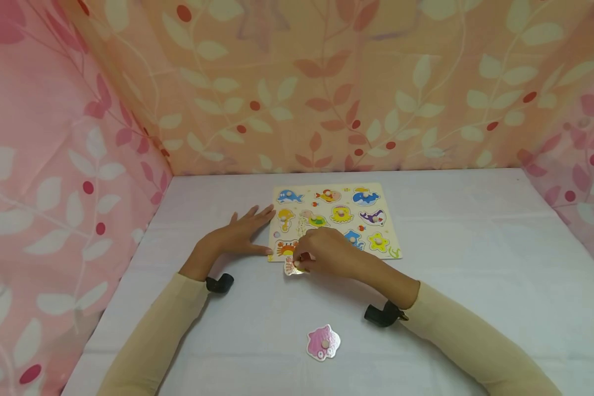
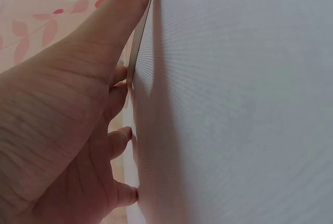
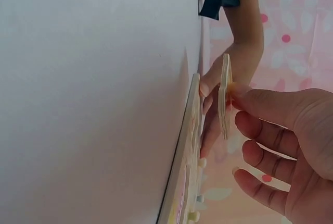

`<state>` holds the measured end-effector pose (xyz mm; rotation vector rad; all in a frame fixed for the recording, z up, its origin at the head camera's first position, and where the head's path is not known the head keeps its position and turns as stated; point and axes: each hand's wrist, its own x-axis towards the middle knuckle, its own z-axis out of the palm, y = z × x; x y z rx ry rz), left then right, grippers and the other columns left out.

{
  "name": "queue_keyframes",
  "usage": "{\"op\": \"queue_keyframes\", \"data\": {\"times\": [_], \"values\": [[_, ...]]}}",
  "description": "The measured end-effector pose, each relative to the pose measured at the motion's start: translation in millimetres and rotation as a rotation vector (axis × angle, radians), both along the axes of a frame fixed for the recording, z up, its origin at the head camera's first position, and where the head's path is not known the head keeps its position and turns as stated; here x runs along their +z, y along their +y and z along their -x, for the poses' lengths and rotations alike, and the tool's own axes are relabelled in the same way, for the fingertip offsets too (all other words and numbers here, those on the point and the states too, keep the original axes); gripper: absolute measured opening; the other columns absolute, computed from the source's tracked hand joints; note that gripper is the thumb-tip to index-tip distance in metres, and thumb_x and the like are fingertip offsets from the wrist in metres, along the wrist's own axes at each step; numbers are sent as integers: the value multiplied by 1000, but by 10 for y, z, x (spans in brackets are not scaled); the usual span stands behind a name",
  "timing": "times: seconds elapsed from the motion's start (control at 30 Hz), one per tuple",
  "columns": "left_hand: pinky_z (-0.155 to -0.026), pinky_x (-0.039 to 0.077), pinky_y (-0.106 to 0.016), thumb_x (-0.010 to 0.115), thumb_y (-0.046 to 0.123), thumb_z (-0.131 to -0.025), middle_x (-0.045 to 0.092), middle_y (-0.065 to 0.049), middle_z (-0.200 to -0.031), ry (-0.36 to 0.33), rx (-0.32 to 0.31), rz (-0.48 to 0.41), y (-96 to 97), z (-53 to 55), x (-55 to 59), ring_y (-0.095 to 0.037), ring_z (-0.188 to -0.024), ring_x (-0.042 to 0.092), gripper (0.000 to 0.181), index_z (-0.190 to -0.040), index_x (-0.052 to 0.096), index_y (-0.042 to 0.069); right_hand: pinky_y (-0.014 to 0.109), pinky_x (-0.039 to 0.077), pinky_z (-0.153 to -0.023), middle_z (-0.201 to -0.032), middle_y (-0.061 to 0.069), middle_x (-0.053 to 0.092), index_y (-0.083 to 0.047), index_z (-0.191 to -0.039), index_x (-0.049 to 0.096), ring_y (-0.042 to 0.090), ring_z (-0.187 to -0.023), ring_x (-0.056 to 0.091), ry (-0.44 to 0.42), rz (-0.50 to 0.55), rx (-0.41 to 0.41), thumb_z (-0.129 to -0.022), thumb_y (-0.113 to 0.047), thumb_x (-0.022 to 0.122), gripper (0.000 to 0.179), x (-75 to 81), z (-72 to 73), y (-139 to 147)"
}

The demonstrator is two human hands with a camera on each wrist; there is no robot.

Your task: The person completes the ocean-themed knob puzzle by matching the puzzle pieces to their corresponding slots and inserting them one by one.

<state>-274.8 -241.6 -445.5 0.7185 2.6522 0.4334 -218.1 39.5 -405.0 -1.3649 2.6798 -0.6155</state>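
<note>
A pale wooden peg puzzle board with sea-animal pieces lies on the table. My left hand has its fingers spread at the board's left edge; in the left wrist view the thumb is along that edge. Over the board's front edge, my right hand pinches a pinkish-red patterned puzzle piece between thumb and fingertips. In the right wrist view this piece is edge-on, raised off the board. The hand hides part of its picture. A crab piece sits just behind it.
A pink puzzle piece with a knob lies loose on the white tablecloth in front of the board. Floral curtains enclose the table at the back and sides. Black wrist cameras sit on both sleeves.
</note>
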Motion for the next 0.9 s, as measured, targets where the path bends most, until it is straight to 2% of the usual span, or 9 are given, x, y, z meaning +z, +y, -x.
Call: {"op": "queue_keyframes", "data": {"times": [0.33,0.63,0.9], "values": [[-115,-4,-73,75,62,-83,3,3,-171,1,-12,-14,-13,-15,6,-36,-156,-4,111,-165,11,22,26,44,-67,-73,-13,64,-22,-96,82,7,-72,52,28,-18,-20,-88,-24,82,8,37,250,-145],[-114,-3,-74,76,61,-82,3,3,-171,4,-20,-9,-27,8,-2,-36,-156,-4,112,-165,11,22,28,44,-71,-77,-11,66,-22,-97,81,10,-74,53,18,-83,-30,-90,-25,80,8,-18,398,-295],[-114,-3,-74,76,60,-83,3,4,-171,1,-22,-16,-12,-5,20,-35,-156,-4,111,-165,12,22,28,44,-72,-76,-11,65,-23,-99,81,11,-74,54,-5,-125,-41,-91,-29,79,11,-80,450,-342]]}}
